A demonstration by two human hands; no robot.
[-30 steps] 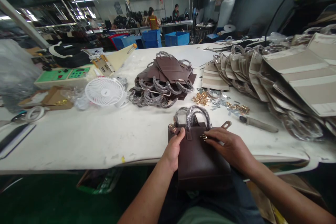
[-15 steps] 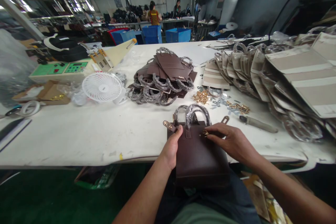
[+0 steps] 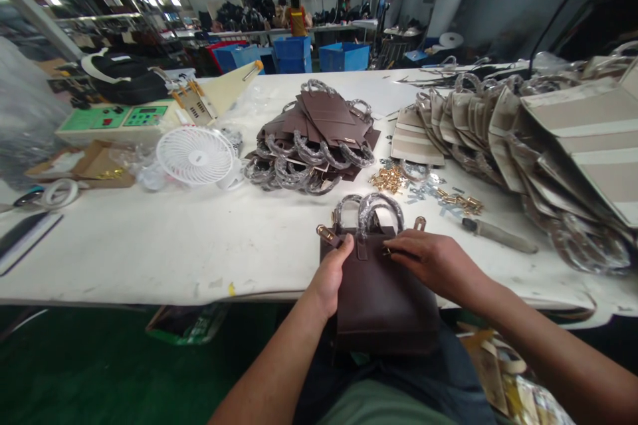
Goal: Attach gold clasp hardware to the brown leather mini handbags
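A dark brown handbag (image 3: 386, 302) leans upright on my lap against the table's edge, its two handles (image 3: 383, 202) wrapped in clear plastic. My left hand (image 3: 327, 282) grips its upper left side, thumb on the front and the other fingers hidden behind. At the front's upper right, my right hand (image 3: 441, 264) pinches a small gold metal fitting (image 3: 387, 251) against the leather. Most of that fitting is covered by the fingers. A side strap with a gold plate (image 3: 327, 235) sticks out at the left, and another strap end (image 3: 420, 223) shows beyond my right hand.
Stacked brown bag pieces (image 3: 323, 123) lie ahead, with gold fittings (image 3: 389, 179) beside them. A grey-handled tool (image 3: 501, 236) and a row of beige bag panels (image 3: 478, 119) are on the right. Leftward stand a white fan (image 3: 197, 156) and a green-panelled machine (image 3: 114, 117). Two people work far back.
My right fingers have moved in closer over the gold fitting, whose prongs showed more before. My left hand keeps its grip on the handbag. The view has tilted slightly.
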